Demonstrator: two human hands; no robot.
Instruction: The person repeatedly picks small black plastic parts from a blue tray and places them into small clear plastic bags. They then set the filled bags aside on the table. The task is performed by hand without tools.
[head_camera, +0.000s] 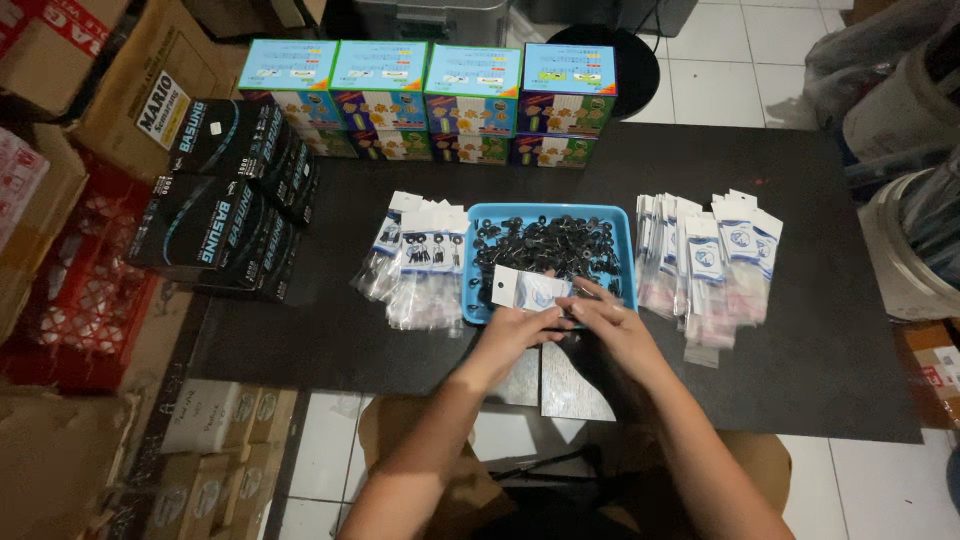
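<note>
My left hand (515, 328) grips a small clear plastic packet with a white and blue header card (527, 289), held just over the front edge of a blue tray (479, 218) full of small black parts (545, 245). My right hand (612, 322) touches the packet's right end, fingers pinched at its opening; whether a black part sits between them is hidden. A pile of filled packets (420, 262) lies left of the tray. A stack of empty packets (708, 262) lies to its right.
Everything rests on a black mat (800, 330) over a low table. Four colourful boxes (430, 100) stand along the far edge, black boxes (225, 195) at the left. Cardboard cartons and a red crate (75, 285) crowd the left; white buckets (905, 250) stand at the right.
</note>
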